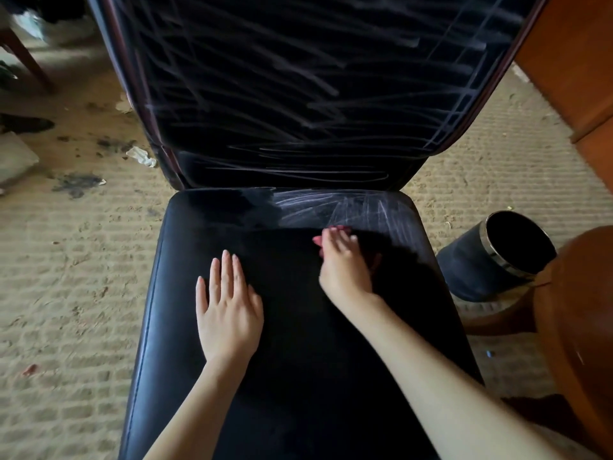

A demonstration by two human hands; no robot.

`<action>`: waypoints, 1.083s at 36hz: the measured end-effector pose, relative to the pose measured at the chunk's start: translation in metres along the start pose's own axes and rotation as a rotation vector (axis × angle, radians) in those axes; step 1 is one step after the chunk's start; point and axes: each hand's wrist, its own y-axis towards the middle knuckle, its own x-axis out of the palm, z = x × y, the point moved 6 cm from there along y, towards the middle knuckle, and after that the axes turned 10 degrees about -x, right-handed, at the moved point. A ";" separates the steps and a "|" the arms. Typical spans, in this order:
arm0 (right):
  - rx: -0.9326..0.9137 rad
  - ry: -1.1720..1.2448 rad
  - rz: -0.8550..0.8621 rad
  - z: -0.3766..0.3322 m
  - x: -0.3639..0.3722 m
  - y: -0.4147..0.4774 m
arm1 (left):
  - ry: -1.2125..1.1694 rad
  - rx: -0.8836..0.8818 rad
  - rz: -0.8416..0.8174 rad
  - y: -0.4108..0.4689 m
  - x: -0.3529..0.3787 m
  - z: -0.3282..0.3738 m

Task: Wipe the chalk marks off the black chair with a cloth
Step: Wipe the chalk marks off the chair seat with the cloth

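A person wipes chalk scribbles off a black padded chair [298, 327], seen from above.

The right hand [343, 260], at frame centre, presses a pink cloth [331, 231] on the seat; its fingers curl over the cloth, which is mostly hidden beneath them. The left hand [229, 307] lies flat just left of it, fingers straight and slightly spread, steadying the seat. The remaining seat chalk marks [335, 207] lie directly above the right hand, in a band running left to right along the seat's back edge. The backrest [298, 88], filling the upper frame, is still heavily scribbled.

Carpet [497, 180] w/ chair [185, 293], bin [477, 267]
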 end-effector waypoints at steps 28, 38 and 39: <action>0.069 0.229 0.087 0.002 -0.007 0.023 | -0.006 0.003 -0.013 0.002 0.001 -0.001; -0.404 0.047 -0.228 -0.123 0.034 0.079 | -0.021 0.003 -0.005 0.003 0.001 -0.002; -0.397 0.028 -0.224 -0.112 0.032 0.076 | -0.019 0.007 -0.005 0.003 0.000 -0.001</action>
